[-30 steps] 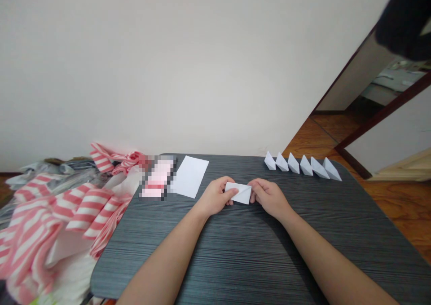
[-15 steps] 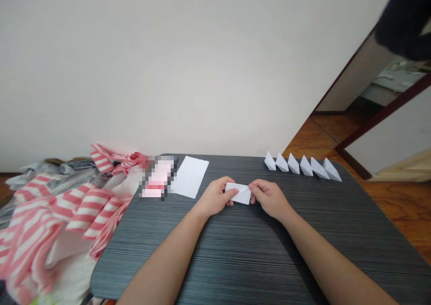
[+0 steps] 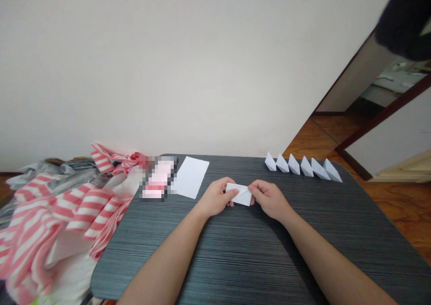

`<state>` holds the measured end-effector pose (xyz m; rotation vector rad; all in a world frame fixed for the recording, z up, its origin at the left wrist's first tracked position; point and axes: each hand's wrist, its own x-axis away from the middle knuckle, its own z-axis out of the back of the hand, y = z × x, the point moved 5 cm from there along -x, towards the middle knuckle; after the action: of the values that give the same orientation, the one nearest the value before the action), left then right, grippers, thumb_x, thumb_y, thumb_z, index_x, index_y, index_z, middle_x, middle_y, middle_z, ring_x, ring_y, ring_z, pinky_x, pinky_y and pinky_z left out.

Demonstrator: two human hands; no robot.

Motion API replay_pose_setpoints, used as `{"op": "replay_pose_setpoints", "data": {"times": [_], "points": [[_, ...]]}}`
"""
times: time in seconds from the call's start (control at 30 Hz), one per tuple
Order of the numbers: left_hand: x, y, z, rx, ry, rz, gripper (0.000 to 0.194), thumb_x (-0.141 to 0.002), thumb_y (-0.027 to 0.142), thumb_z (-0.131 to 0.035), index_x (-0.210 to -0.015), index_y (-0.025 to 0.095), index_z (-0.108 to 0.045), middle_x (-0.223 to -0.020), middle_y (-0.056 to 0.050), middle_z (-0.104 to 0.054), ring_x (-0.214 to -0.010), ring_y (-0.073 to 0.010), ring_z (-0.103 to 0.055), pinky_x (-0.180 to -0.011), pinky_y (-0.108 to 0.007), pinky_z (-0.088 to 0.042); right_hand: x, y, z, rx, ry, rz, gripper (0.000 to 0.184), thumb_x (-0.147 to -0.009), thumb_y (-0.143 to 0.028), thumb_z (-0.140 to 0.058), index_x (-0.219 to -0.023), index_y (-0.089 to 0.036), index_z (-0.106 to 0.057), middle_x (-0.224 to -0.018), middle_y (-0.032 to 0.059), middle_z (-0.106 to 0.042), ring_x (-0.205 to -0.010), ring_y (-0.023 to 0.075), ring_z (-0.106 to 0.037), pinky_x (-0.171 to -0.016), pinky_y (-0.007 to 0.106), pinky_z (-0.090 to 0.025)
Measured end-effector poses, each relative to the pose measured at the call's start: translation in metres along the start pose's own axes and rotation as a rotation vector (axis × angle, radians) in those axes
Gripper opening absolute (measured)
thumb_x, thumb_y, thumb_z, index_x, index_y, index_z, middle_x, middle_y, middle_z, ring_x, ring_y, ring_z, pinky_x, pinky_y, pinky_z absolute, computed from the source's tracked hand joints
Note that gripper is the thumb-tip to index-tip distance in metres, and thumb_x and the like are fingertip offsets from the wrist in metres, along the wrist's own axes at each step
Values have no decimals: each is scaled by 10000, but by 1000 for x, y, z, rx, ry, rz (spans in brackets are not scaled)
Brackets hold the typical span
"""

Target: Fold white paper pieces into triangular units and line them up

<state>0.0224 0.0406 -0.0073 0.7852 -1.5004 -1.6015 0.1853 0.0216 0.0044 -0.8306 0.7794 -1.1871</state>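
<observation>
A small folded white paper piece lies between my hands on the dark striped table. My left hand pinches its left end with curled fingers. My right hand pinches its right end, thumb and fingertips pressed on the fold. Both forearms rest over the table toward me.
Several folded white paper triangles stand in a row at the table's far right. A flat white sheet lies at the far left, beside a blurred pink patch. Red-and-white striped cloth is piled left of the table. An open doorway lies to the right.
My right fingers have shifted slightly left along the paper's right end, pressing the fold. The left hand stays put.
</observation>
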Motion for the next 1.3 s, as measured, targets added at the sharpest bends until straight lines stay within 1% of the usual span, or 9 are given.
{"op": "replay_pose_setpoints", "data": {"times": [0.3,0.5,0.63,0.73,0.83,1.0,1.07,1.17,1.3], "points": [[0,0,-1,-5,10,0,198,-787,339,-548,-852,153,-526,-624,13,-561,-499,-87,-538,-466,-179,-402,-1,1,-6,-7,-52,-22,237,-865,-282,-472,-692,-181,-599,-560,-16,-605,-528,113,-535,-551,215,-394],[0,-1,0,-38,18,-3,204,-790,349,-541,-856,156,-528,-641,9,-565,-497,-88,-543,-456,-176,-390,-1,-1,-6,11,-35,-38,251,-865,-302,-464,-675,-182,-575,-481,-38,-526,-442,98,-480,-483,205,-369],[0,-2,-1,-46,16,3,215,-787,357,-541,-866,157,-535,-675,-1,-584,-503,-88,-550,-456,-174,-390,0,0,-9,-15,-91,-64,213,-845,-323,-491,-726,-179,-593,-485,-42,-527,-412,96,-481,-451,202,-363],[-1,-2,-2,-57,10,-6,215,-784,354,-544,-861,154,-544,-662,-2,-587,-511,-92,-555,-467,-179,-398,1,0,-10,7,-110,-59,239,-843,-330,-493,-684,-176,-585,-485,-33,-542,-423,102,-508,-459,203,-372],[-1,-2,-3,-69,18,-12,221,-786,356,-540,-866,150,-549,-635,-1,-577,-520,-99,-560,-478,-183,-400,1,0,-9,25,-87,-55,245,-847,-337,-487,-686,-180,-583,-490,-28,-557,-441,110,-528,-477,207,-383],[-1,1,-3,-100,48,-33,300,-742,358,-601,-961,162,-543,-691,-4,-582,-540,-96,-553,-496,-188,-393,0,-3,-8,54,-56,-29,243,-842,-337,-497,-683,-180,-594,-502,-17,-585,-469,120,-540,-497,213,-386],[0,4,-3,-129,58,-52,294,-737,340,-607,-966,167,-544,-697,2,-575,-546,-91,-537,-494,-183,-376,0,-4,-8,59,-52,-29,241,-840,-335,-500,-684,-181,-598,-509,-14,-594,-478,122,-546,-503,214,-389],[1,6,-2,-158,70,-66,259,-751,331,-586,-948,170,-540,-657,18,-549,-533,-86,-507,-479,-179,-350,-1,-3,-10,58,-55,-30,243,-843,-335,-497,-685,-183,-601,-512,-16,-597,-481,121,-550,-509,214,-391],[0,4,-1,-156,73,-61,276,-761,347,-577,-968,175,-517,-600,35,-521,-508,-86,-496,-469,-179,-347,-1,-2,-10,45,-49,-35,240,-844,-337,-497,-697,-181,-607,-510,-18,-598,-475,121,-552,-506,215,-394]]}}
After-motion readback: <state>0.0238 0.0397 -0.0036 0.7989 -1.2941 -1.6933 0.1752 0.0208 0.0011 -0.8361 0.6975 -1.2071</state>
